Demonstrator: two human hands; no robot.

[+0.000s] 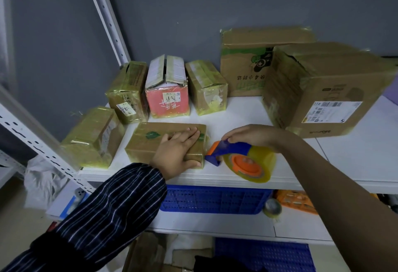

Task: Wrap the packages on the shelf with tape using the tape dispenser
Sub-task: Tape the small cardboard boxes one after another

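The right hand [252, 136] curls down over the tape dispenser [237, 159], gripping its blue handle, with the blade end just beside the near right corner of the flat brown package [155, 140]. If the tape is not stuck down there, a pull would likely peel or crease it, and the box could skid on the white shelf [237, 110]. The left hand [178, 149] presses flat on the package top, fingers straight, gripping nothing

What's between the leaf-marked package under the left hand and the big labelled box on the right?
Head view: the right hand gripping the tape dispenser, with bare white shelf beyond it.
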